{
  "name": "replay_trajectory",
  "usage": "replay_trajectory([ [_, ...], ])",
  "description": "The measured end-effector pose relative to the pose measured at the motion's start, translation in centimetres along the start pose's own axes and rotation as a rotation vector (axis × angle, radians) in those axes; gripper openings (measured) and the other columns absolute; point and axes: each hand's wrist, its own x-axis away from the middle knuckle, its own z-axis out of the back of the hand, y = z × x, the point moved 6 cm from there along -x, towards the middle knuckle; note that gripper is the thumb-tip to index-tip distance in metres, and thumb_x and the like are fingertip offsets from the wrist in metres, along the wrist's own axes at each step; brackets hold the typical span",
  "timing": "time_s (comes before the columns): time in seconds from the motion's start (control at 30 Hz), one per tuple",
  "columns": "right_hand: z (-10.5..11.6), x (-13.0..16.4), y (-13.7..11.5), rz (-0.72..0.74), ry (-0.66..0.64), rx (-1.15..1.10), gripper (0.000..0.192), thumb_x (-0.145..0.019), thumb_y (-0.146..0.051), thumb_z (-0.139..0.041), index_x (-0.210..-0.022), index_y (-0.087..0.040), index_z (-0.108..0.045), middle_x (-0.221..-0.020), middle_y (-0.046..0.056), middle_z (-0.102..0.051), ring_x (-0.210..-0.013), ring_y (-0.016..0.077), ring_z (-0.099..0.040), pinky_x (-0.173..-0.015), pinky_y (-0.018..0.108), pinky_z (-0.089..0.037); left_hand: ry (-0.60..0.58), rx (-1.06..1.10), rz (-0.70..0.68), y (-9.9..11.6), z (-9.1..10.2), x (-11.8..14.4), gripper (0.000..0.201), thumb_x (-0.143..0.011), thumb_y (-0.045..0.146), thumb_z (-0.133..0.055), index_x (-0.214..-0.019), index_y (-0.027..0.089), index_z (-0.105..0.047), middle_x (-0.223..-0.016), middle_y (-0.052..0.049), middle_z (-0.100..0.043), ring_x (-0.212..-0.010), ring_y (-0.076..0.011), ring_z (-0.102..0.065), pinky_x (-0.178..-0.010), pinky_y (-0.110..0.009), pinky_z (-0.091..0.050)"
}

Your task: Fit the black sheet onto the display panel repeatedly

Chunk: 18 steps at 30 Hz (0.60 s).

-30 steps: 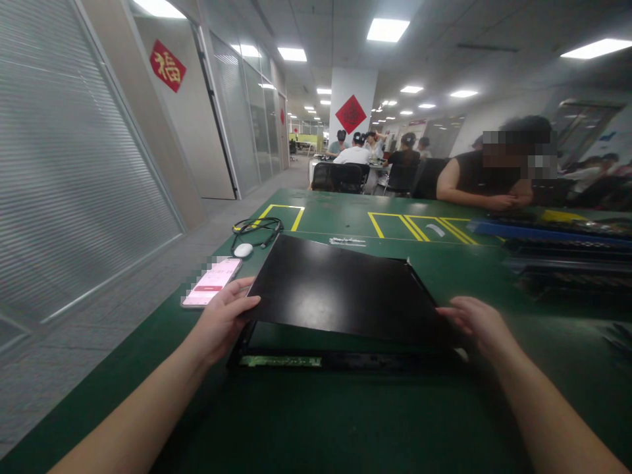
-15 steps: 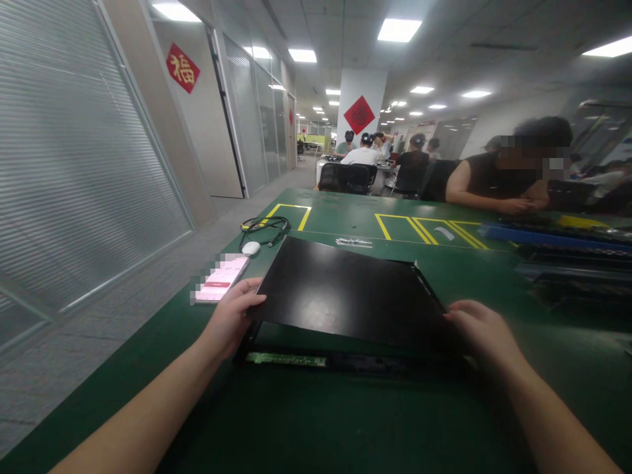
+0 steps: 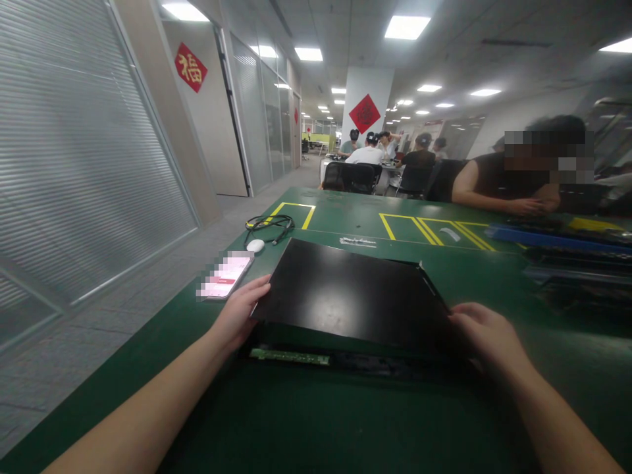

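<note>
Both hands gripping a black panel

A phone [image 3: 228, 276] is lying at the left. The left hand [image 3: 238, 312] is pinching the panel [image 3: 353, 294] by its near left corner, above a frame [image 3: 316, 359] on the table [image 3: 316, 421]; the right hand [image 3: 486, 336] is clasping the near right corner

Over the last second the black panel [image 3: 350, 293], gripped at its near corners by the left hand [image 3: 240, 309] and the right hand [image 3: 486, 336], has come down closer to the frame [image 3: 291, 357] beneath, narrowing the gap.
</note>
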Motion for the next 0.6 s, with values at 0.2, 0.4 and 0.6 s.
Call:
replay_trajectory([
  [0.2,-0.13,-0.28,0.08,0.020,-0.002,0.064,0.027,-0.071,-0.039,-0.059,-0.088,-0.021,-0.070,-0.077,0.006,-0.072,-0.068,0.0233,-0.065,-0.059,0.032,-0.044,0.027,-0.078,0.023,-0.10,-0.10,-0.11,0.038,-0.075,0.010,-0.066,-0.112,0.013,-0.071,-0.087,-0.007,-0.078,-0.057,-0.0159,-0.068,-0.048,-0.023,-0.050],
  [0.4,-0.25,-0.54,0.33,0.022,-0.017,0.115,0.031,-0.073,-0.042,-0.055,-0.091,-0.022,-0.070,-0.079,0.007,-0.072,-0.069,0.0233,-0.065,-0.059,0.032,-0.044,0.054,-0.085,0.013,-0.08,-0.21,-0.04,0.034,-0.079,0.006,-0.060,-0.111,0.012,-0.070,-0.080,-0.006,-0.077,-0.059,-0.0149,-0.069,-0.050,-0.020,-0.052],
  [0.6,-0.15,-0.31,-0.20,0.034,-0.019,0.156,0.033,-0.072,-0.044,-0.053,-0.090,-0.023,-0.071,-0.081,0.007,-0.073,-0.073,0.0250,-0.066,-0.061,0.034,-0.044,0.064,-0.085,0.015,-0.30,-0.03,-0.06,0.032,-0.081,0.004,-0.058,-0.111,0.012,-0.069,-0.078,-0.005,-0.077,-0.059,-0.0140,-0.068,-0.050,-0.020,-0.052],
])
